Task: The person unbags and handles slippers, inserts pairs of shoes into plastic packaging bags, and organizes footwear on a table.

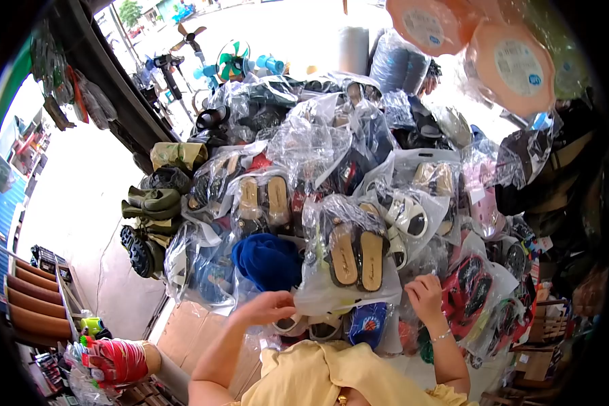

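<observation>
Two bare hands: the person's left hand (267, 308) and right hand (425, 298) reach forward, one at each lower corner of a bagged pair of sandals.
Bagged sandals: the clear plastic bag (312, 287) lies at the near edge of a large pile of footwear, centred before the person; inside, two sandals (344, 257) with tan insoles and dark edges rest side by side, soles down.
Left fingers: close together, tips at the bag's lower left corner; whether they pinch the plastic cannot be told.
Right fingers: curled, just beside the lower right corner; whether they grip it cannot be told.
Wrist and clothing: a thin bracelet (441, 335) on the right wrist; a yellow top (318, 379).
Left of the bag: a bright blue fabric item (267, 262), touching or nearly so.
Right of the bag: white sandals (411, 215) and, farther out, red and black shoes (470, 287) in plastic.
Below the bag: a blue slipper (368, 326).
Far left: olive green shoes (157, 203), stacked.
Upper right: pale orange plastic pieces (490, 84) with round labels.
Background: a green and white fan (234, 61).
</observation>
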Demonstrator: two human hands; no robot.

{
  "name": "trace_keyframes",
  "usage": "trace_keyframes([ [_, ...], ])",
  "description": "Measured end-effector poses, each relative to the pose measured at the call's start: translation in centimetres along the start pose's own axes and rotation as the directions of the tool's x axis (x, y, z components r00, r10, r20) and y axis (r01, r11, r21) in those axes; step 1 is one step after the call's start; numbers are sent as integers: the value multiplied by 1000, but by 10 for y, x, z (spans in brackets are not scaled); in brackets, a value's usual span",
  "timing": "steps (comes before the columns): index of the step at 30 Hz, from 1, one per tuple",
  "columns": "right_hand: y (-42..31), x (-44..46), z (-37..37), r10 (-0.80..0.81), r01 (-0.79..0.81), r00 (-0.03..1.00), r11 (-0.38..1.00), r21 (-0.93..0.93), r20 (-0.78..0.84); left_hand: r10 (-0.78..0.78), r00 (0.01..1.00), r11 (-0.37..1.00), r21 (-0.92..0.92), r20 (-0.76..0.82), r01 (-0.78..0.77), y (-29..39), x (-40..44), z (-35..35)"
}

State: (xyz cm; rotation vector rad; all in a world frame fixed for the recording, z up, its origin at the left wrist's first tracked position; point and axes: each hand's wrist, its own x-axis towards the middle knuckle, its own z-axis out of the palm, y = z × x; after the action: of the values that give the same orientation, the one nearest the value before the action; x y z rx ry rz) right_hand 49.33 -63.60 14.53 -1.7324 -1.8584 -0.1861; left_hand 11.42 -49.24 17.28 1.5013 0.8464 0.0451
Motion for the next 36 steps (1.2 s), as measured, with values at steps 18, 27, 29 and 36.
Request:
trace_keyframes([
  [18, -43, -15, -24, 355, -335, 919, 933, 131, -173, 503, 649, 753, 658, -570, -6, 55, 301, -148],
  [27, -33, 65, -15, 453, -349, 885, 795, 497, -103, 730, 684, 501, 677, 5, -540, 138, 151, -120],
  [29, -51, 114, 0, 424, -298, 901, 454, 840, 91, 763, 583, 322, 618, 279, -717, 158, 128, -77],
  [36, -82, 179, 32, -14, -261, 954, 457, 850, 300, 594, 750, 618, 431, 292, -658, 137, 100, -51],
])
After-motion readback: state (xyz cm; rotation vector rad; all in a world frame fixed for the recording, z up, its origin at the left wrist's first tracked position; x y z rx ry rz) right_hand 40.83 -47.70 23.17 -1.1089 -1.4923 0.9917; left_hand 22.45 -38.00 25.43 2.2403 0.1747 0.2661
